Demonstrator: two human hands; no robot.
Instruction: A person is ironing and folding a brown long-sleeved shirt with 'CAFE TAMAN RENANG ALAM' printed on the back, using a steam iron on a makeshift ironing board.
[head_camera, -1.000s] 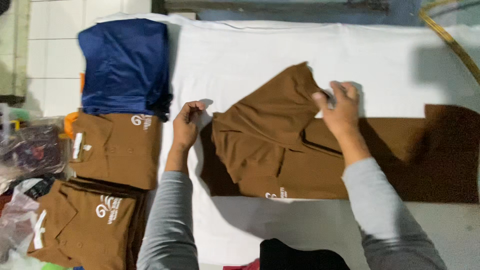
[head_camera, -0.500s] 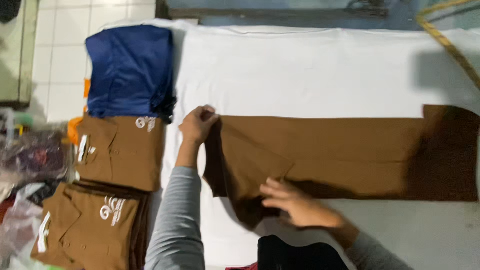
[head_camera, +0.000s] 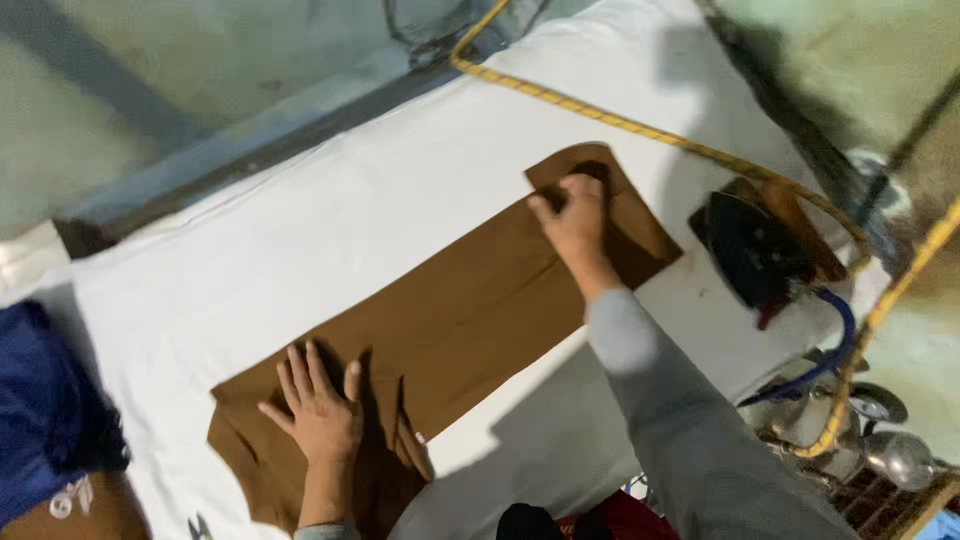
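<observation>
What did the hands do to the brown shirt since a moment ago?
The right hand moved from the near edge of the brown garment out to its far end, gripping the cloth there. The folded-up sleeve part got laid down, so the garment now lies as a long strip. The left hand stayed pressed flat on the other end, on the white table cover.

Small white label (head_camera: 421, 438) at the folded brown garment's (head_camera: 470, 310) near edge.
</observation>
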